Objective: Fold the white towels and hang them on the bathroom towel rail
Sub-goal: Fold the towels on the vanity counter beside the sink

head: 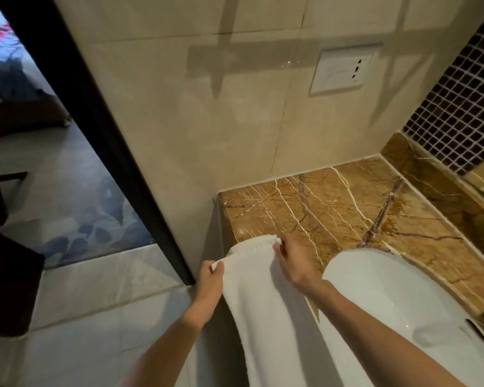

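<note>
At the near left corner of the bench, the left grip point(208, 286) pinches one corner of the long white terry towel point(263, 303) between thumb and curled fingers, and the right grip point(294, 261) pinches the opposite corner at the far hem. Between them the hemmed end lies on the polished brown marble bench point(333, 208), veined in white, while the rest hangs off the front edge toward the person. Such cloth should be light, soft and limp, with little slip. It will sag wherever unsupported, so the corners and hem are probably the best places to hold when bringing edge to edge. Just beside it on the right sits a glossy white ceramic basin point(389, 297). Beige wall tiles point(207, 135) carry a white socket plate point(344, 69). Dark mosaic tiles point(458, 107) line the right wall, and a black door frame point(95, 121) opens on a bedroom at left. No towel rail shows.
</note>
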Available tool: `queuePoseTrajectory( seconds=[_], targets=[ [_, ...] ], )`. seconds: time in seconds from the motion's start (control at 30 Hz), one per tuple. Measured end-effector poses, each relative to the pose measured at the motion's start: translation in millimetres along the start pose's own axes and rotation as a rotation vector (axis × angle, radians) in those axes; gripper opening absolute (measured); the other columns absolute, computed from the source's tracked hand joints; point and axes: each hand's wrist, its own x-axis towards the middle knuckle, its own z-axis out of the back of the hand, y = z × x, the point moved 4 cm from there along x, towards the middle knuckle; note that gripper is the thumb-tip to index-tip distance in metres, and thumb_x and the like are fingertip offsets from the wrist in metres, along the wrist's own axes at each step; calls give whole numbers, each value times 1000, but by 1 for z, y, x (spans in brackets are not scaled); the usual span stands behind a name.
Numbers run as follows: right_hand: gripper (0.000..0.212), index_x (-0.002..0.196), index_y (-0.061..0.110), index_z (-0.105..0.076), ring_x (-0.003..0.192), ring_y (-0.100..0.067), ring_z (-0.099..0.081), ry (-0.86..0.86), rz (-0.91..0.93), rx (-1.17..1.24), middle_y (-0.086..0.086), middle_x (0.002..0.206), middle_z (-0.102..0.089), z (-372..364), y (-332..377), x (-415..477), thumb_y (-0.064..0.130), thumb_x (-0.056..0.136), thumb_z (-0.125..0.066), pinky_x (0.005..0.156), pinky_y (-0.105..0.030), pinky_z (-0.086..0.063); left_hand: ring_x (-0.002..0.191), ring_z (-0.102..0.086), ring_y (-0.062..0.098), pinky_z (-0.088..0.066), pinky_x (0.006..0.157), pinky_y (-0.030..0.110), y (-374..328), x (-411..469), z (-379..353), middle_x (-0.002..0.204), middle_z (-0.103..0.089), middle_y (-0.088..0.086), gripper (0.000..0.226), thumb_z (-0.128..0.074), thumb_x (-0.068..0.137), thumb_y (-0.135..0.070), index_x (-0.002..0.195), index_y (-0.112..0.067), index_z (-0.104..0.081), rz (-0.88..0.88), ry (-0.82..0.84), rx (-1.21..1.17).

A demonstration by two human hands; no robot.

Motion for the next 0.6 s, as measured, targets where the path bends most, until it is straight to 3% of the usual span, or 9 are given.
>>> queuePoseTrajectory(
  seconds=[0.13,0.27,0.37,0.43,0.53,0.6],
  targets=[
    [20,91,11,-52,77,-24,-52,-12,-10,-41,-8,86,-59,-14,-1,11,24,102,-42,63,-34,-36,99,-59,27,-53,81,41,15,17,-2,107,-60,9,20,-48,97,-33,110,-19,-52,98,25,-122],
    [20,94,10,-54,88,-24,-50,-23,-14,-157,-8,97,-54,-22,-6,24,23,101,-40,73,-34,-38,99,-63,23,-54,88,43,21,28,-8,107,-64,7,17,-49,97,-32,106,-20,-55,190,82,-315],
    [20,98,12,-54,88,-27,-54,-39,-19,-208,-8,98,-57,-24,-7,31,25,102,-39,69,-34,-37,105,-61,26,-50,93,51,22,33,-12,114,-63,6,20,-48,98,-32,113,-20,-53,230,122,-375],
    [18,101,15,-53,85,-31,-58,-56,-19,-248,-9,97,-62,-26,-6,37,25,102,-38,65,-34,-36,105,-61,29,-50,91,55,21,37,-15,115,-63,9,20,-47,99,-32,111,-19,-54,231,140,-411],
    [16,99,17,-47,75,-30,-58,-70,-30,-314,-9,92,-66,-29,-3,43,26,102,-34,61,-35,-39,97,-64,27,-55,79,48,17,40,-22,109,-67,8,17,-45,100,-32,101,-19,-56,228,166,-529],
    [19,99,15,-46,73,-28,-57,-65,-47,-358,-10,91,-66,-31,-1,46,27,103,-31,62,-35,-41,99,-64,28,-53,79,47,15,42,-25,110,-68,9,19,-43,101,-30,105,-17,-56,229,184,-613]
  ],
)
